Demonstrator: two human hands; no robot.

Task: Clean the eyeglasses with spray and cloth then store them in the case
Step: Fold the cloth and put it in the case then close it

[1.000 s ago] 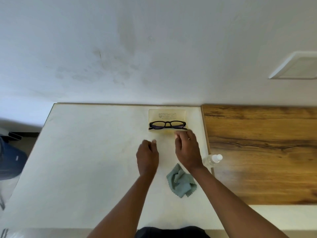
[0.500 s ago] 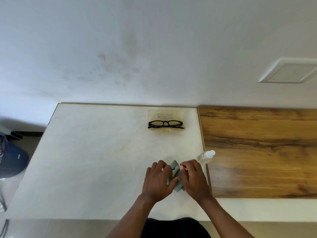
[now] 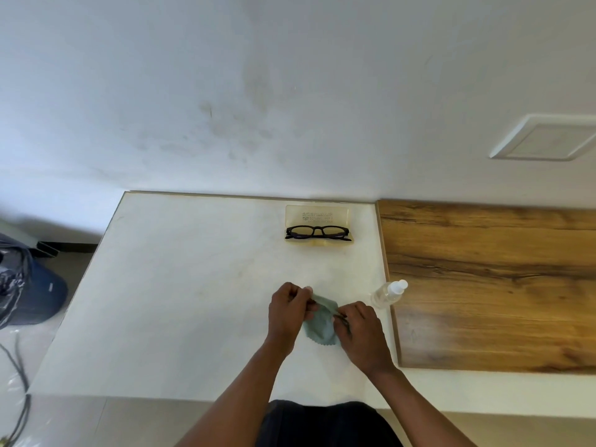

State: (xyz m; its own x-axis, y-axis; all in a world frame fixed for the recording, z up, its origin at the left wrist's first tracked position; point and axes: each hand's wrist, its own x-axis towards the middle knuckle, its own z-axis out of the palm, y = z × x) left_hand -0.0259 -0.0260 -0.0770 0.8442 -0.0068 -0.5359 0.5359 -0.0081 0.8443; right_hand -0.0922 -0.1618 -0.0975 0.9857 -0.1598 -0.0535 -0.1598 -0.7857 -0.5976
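Black-framed eyeglasses point(image 3: 317, 232) lie folded in the open, pale yellow translucent case point(image 3: 317, 214) at the back of the white table point(image 3: 180, 285). Nearer to me, a grey-green cloth point(image 3: 320, 327) is stretched between my hands just above the table. My left hand point(image 3: 288, 312) pinches its upper left corner and my right hand point(image 3: 361, 330) pinches its right edge. A small clear spray bottle point(image 3: 388, 293) with a white cap lies on its side just right of my right hand, at the table's right edge.
A wooden surface point(image 3: 490, 285) adjoins the white table on the right. A white wall rises right behind the case. On the floor at the left sit a dark bag point(image 3: 29, 295) and cables point(image 3: 19, 382).
My hands drew back from the eyeglasses to the cloth near me, took hold of it and have now pulled it open between them. Eyeglasses, case and bottle stayed put.
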